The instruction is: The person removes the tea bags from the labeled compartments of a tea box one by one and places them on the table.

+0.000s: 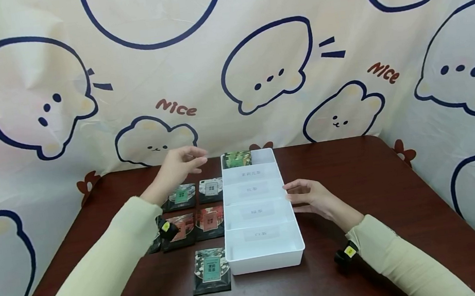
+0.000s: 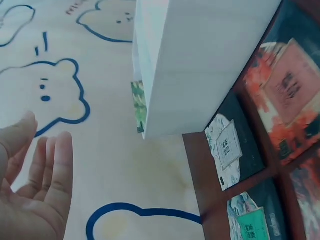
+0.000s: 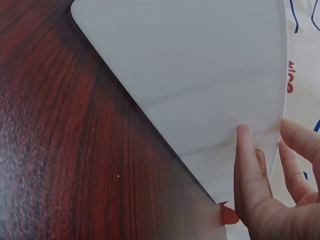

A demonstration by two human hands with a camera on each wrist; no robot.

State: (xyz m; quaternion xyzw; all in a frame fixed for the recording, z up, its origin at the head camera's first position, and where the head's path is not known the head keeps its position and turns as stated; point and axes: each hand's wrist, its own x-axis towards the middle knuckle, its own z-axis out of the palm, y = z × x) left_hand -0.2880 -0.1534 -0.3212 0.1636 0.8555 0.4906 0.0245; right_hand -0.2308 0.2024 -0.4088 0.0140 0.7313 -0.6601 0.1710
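A long white box with labelled compartments stands on the table. A green tea packet sits in its far compartment, at the left side. My left hand is raised beyond the packets and to the left of the box's far end, fingers loosely bent and holding nothing. In the left wrist view the left hand is apart from the box wall. On the box's right side, my right hand touches the wall near the rim with extended fingers.
Left of the box lie several tea packets: dark green-labelled, white-labelled and red ones. Another green-labelled packet lies nearer, by the box's front left corner. A patterned cloth hangs behind the brown table.
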